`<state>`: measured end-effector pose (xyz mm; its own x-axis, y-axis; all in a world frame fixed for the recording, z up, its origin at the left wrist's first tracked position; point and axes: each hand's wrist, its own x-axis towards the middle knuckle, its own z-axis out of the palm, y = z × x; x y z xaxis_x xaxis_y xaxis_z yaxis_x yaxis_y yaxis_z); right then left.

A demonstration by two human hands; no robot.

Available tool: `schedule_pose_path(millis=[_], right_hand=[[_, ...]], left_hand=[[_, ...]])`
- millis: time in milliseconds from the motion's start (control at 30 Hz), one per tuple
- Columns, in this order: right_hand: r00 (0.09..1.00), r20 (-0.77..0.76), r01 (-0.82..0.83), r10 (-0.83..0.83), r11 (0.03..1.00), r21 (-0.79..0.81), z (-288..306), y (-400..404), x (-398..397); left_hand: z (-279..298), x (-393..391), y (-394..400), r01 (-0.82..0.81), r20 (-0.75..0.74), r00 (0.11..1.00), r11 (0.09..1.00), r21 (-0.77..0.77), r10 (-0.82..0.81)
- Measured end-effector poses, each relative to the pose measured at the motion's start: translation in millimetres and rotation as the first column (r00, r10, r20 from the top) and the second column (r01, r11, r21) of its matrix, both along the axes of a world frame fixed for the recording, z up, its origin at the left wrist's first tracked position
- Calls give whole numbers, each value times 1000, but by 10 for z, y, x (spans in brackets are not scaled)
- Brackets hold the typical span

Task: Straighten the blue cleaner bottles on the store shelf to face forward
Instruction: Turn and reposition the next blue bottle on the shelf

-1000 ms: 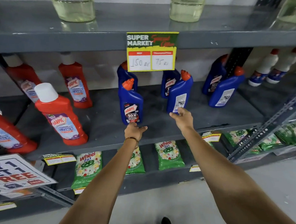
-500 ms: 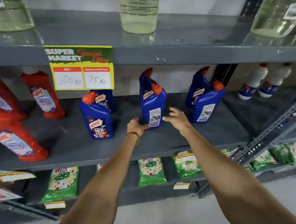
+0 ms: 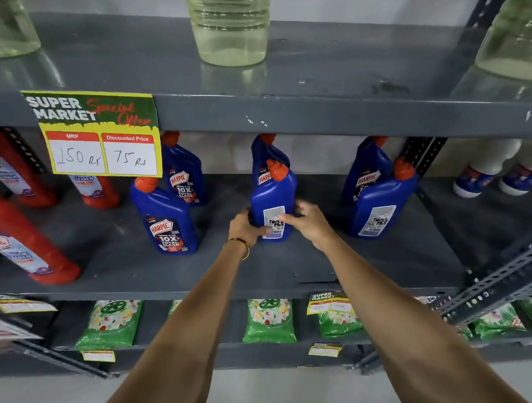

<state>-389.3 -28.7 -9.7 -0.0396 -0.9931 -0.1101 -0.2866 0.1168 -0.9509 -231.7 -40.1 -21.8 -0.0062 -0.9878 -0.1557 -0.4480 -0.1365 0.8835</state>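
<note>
Several blue cleaner bottles with orange caps stand on the grey middle shelf [image 3: 254,281]. The middle front bottle [image 3: 272,198] shows its back label with barcode. My left hand [image 3: 245,228] grips its lower left side and my right hand [image 3: 308,222] grips its lower right side. Another blue bottle [image 3: 266,149] stands right behind it, label forward. At the left, the front bottle [image 3: 165,217] and the one behind it [image 3: 183,175] face forward. At the right, the front bottle [image 3: 381,204] shows its back label; the one behind it [image 3: 368,172] faces forward.
Red cleaner bottles [image 3: 19,240] fill the shelf's left side. White bottles [image 3: 491,170] stand at the far right. A yellow price sign [image 3: 95,134] hangs from the upper shelf, which holds clear jugs [image 3: 229,23]. Green packets [image 3: 269,320] lie on the shelf below.
My view has shifted right. Both hands left the left front bottle's area and closed around the base of the middle front bottle.
</note>
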Motion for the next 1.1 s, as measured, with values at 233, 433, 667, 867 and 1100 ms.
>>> schedule_pose_path(millis=[233, 433, 667, 867, 1100], right_hand=[[996, -20, -84, 83, 996, -4, 54, 67, -46], [988, 3, -153, 153, 988, -1, 231, 178, -174], [996, 24, -82, 83, 995, -57, 294, 254, -186], [997, 66, -26, 31, 997, -79, 273, 270, 38], [999, 36, -6, 9, 997, -75, 375, 233, 124]], left_hand=[[2, 78, 80, 47, -71, 996, 999, -24, -49], [6, 59, 206, 20, -178, 983, 996, -89, -35], [46, -80, 382, -95, -144, 987, 976, -197, 67], [92, -180, 514, -155, 76, 980, 944, -292, 184], [121, -52, 499, -29, 32, 999, 938, -345, 43]])
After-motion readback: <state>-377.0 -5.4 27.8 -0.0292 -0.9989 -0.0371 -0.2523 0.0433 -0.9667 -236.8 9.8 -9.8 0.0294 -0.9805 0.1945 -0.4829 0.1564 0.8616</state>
